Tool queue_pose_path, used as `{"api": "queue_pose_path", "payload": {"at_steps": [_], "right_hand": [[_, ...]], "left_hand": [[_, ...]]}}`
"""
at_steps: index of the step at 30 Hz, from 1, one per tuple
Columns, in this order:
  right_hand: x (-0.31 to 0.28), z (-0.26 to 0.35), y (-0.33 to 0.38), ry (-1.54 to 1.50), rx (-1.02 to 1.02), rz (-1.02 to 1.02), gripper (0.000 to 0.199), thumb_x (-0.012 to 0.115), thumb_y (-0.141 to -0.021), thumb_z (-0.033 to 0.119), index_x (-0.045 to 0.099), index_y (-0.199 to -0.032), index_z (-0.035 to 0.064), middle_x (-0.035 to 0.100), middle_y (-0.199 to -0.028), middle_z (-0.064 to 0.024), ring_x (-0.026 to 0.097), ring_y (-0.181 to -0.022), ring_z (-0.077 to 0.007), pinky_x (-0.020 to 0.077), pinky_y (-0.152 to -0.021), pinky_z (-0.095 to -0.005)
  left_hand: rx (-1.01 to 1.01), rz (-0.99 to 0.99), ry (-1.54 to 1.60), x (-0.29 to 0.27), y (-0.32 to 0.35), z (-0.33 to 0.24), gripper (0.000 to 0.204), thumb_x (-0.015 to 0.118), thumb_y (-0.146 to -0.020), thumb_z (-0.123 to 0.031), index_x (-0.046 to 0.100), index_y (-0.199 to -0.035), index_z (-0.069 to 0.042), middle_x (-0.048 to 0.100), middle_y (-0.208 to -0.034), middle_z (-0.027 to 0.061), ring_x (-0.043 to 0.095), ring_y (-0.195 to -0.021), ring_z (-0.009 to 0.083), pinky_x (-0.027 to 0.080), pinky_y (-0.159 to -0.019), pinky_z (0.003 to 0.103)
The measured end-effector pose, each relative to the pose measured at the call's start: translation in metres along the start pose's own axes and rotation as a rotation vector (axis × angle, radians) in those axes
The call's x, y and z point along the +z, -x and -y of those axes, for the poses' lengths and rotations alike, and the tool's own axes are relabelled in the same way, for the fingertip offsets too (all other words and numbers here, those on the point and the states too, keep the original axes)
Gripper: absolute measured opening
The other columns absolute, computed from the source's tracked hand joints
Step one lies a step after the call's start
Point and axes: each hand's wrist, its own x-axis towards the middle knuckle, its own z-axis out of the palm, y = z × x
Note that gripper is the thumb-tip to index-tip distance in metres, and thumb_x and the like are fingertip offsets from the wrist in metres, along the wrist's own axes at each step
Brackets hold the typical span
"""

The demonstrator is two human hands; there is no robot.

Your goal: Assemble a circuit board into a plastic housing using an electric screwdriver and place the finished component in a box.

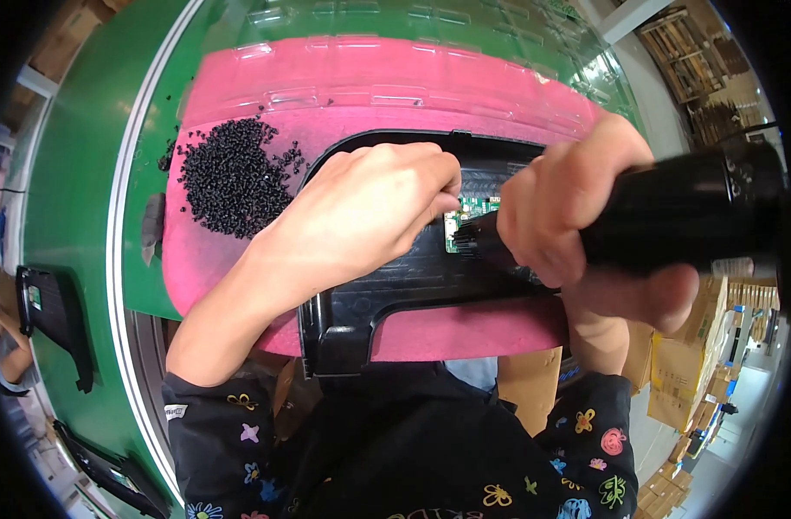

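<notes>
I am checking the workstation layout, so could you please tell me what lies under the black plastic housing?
A pink mat lies under the black plastic housing, showing all around it, with a pile of black screws beside. Whatever sits directly beneath the housing is covered.

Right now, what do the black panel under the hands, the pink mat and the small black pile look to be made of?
The black panel looks like moulded plastic, semi-gloss, with ribbed texture and soft reflections. The pink mat seems to be soft foam or rubber sheet: matte, slightly uneven, no glare. The small black pile looks like tiny dark screws, probably metal, though too small to confirm. The left hand rests on the panel.
</notes>
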Motion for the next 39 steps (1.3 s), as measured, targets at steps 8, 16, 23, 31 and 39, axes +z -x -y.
{"api": "queue_pose_path", "payload": {"at_steps": [8, 16, 23, 31, 39], "right_hand": [[-0.024, -0.008, 0.000, -0.308, -0.385, 0.067, 0.052, 0.073, -0.081, 0.055, 0.051, -0.098, 0.0107, 0.058, -0.065, 0.0043, 0.053, -0.051, -0.0079, 0.0419, -0.050, -0.0223], [-0.036, 0.003, 0.007, -0.369, -0.494, 0.001, 0.046, 0.072, -0.080, 0.046, 0.050, -0.095, 0.0091, 0.057, -0.064, 0.0029, 0.054, -0.048, -0.0071, 0.0440, -0.049, -0.0216], [-0.071, 0.010, 0.015, -0.090, -0.384, 0.064, 0.058, 0.064, -0.086, 0.058, 0.047, -0.103, 0.0056, 0.053, -0.068, 0.0018, 0.049, -0.050, -0.0084, 0.0382, -0.048, -0.0235], [-0.076, -0.007, 0.022, -0.050, -0.274, -0.166, 0.058, 0.062, -0.084, 0.060, 0.047, -0.095, 0.0046, 0.048, -0.059, 0.0020, 0.041, -0.043, -0.0081, 0.0345, -0.044, -0.0240], [-0.060, -0.007, 0.016, 0.103, -0.194, -0.223, 0.061, 0.065, -0.080, 0.063, 0.046, -0.089, 0.0057, 0.044, -0.058, 0.0035, 0.038, -0.043, -0.0058, 0.0322, -0.042, -0.0228]], "left_hand": [[0.155, 0.161, -0.011, -0.003, -0.002, 0.000, 0.018, 0.074, -0.080, -0.013, 0.064, -0.088, 0.000, 0.063, -0.080, 0.0129, 0.063, -0.079, 0.0351, 0.051, -0.069, 0.042], [0.185, 0.130, 0.203, -0.005, -0.005, 0.001, 0.025, 0.079, -0.076, -0.012, 0.066, -0.093, 0.001, 0.067, -0.087, 0.0116, 0.065, -0.073, 0.0278, 0.050, -0.061, 0.035], [0.145, -0.078, 0.156, -0.013, -0.007, -0.005, 0.098, 0.091, -0.045, -0.035, 0.054, -0.131, -0.004, 0.061, -0.126, 0.0136, 0.055, -0.119, 0.0323, 0.046, -0.099, 0.044], [0.238, -0.349, 0.239, -0.011, -0.003, 0.010, 0.026, 0.048, -0.086, -0.014, 0.031, -0.103, -0.005, 0.041, -0.105, 0.0154, 0.037, -0.093, 0.0211, 0.033, -0.096, 0.038], [0.186, -0.382, 0.255, -0.015, -0.009, 0.006, 0.021, 0.044, -0.089, 0.001, 0.038, -0.109, -0.001, 0.048, -0.107, 0.0149, 0.045, -0.097, 0.0212, 0.035, -0.099, 0.034]]}}
